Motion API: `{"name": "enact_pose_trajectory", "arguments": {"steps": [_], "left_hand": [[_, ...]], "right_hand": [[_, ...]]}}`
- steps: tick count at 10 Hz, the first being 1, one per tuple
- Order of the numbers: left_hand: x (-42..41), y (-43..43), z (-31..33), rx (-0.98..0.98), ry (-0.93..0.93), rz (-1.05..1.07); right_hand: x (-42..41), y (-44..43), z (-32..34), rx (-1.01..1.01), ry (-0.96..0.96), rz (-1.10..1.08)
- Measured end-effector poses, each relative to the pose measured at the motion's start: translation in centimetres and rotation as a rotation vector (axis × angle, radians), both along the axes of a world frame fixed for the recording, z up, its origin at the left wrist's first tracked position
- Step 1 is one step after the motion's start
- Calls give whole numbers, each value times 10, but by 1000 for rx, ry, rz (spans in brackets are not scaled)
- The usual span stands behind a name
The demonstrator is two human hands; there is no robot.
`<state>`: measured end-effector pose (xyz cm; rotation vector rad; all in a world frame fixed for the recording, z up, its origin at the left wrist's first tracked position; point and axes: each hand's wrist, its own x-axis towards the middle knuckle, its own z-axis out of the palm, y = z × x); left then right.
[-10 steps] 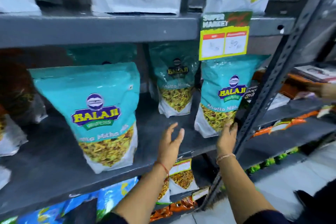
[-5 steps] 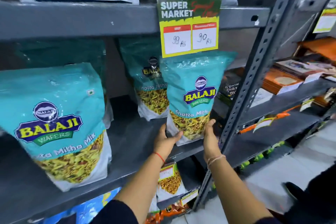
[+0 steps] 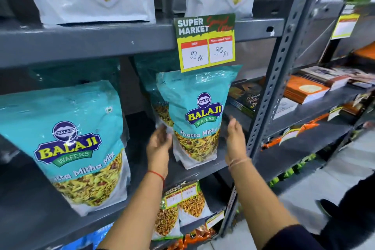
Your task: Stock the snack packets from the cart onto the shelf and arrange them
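Balaji packet (image 3: 197, 115) standing upright at shelf (image 3: 87, 44) front; my left hand (image 3: 159, 145) and right hand (image 3: 235, 138) flank it, fingers open, maybe touching. Cart unseen, remaining stock unknown.

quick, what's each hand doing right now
Left hand: open, fingers against the left edge of the teal Balaji packet.
Right hand: open, beside the packet's right edge; contact cannot be told.

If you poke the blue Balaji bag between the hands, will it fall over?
Probably, fairly easily. The Balaji packet stands tall on a narrow base near the shelf edge. It looks puffy and crinkly, so likely light and squashy. The glossy film may feel slippery. The left hand and right hand flank it.
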<state>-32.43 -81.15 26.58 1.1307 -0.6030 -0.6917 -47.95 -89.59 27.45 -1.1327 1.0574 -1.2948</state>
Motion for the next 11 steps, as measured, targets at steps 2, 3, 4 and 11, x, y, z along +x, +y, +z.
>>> {"name": "enact_pose_trajectory", "arguments": {"steps": [2, 3, 4, 11], "left_hand": [[-9, -17, 53, -136, 46, 108], [-6, -22, 63, -126, 54, 138], [0, -26, 65, -113, 34, 131], [-15, 2, 52, -43, -76, 18]], "right_hand": [[1, -29, 48, 76, -278, 143], [5, -33, 52, 107, -354, 182], [8, -36, 56, 131, -405, 256], [-9, -21, 43, 137, -260, -161]]}}
